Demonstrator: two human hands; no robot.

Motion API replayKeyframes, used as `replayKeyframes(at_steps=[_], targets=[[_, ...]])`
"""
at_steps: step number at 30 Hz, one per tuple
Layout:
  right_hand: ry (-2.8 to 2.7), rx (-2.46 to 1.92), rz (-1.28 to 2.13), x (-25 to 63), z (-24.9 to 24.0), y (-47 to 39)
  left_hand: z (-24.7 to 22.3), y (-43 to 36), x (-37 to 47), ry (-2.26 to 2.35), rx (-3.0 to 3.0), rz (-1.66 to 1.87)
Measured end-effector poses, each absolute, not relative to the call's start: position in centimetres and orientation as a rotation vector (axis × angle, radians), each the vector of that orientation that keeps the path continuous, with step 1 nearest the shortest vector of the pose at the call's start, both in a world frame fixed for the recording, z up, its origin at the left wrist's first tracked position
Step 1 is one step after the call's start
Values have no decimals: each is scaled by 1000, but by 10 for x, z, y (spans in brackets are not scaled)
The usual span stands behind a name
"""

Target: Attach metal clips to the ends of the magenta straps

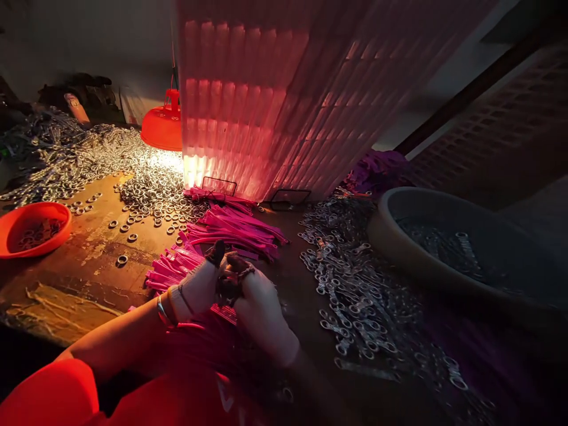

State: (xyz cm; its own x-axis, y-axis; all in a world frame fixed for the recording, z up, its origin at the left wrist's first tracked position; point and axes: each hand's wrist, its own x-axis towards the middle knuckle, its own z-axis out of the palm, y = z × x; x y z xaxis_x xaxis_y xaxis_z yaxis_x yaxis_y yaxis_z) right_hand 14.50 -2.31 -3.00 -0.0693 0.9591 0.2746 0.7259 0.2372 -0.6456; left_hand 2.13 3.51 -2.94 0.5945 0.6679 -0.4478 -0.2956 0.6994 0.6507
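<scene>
Fingers of the gloved left hand and gloved right hand curl close together; I cannot tell what they grip. Magenta straps lie beneath and beyond; metal rings farther left, looped metal fittings right.

A red lamp hangs on a cord at the left edge of a tall, ribbed, translucent panel, lighting its lower corner brightly. Two wire frames stand at the panel's foot. A red bowl sits at far left on the brown, scuffed table; a wide grey tub sits at right. Behind rises a dim wall, with a dark slanting bar towards the upper right.
</scene>
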Motion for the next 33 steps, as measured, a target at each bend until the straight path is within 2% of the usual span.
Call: replayKeyframes(at_steps=[6,12,16,19,24,29,33], targets=[[-1702,-1548,511,132,-39,-28,-33,26,19,707,601,591],[-1394,-1540,568,147,-46,-37,-41,14,0,769,1057,685],[-1665,-1636,287,147,-49,-35,-45,16,0,817,1264,722],[-1863,-1805,102,145,-41,-31,-49,25,4,783,1157,676],[-1963,-1923,39,159,-33,-26,-47,44,16,811,1075,553],[-1606,-1948,222,190,-54,-33,-35,92,54,825,1886,408],[-1529,-1853,177,197,-77,-44,-32,152,101,919,2086,402]])
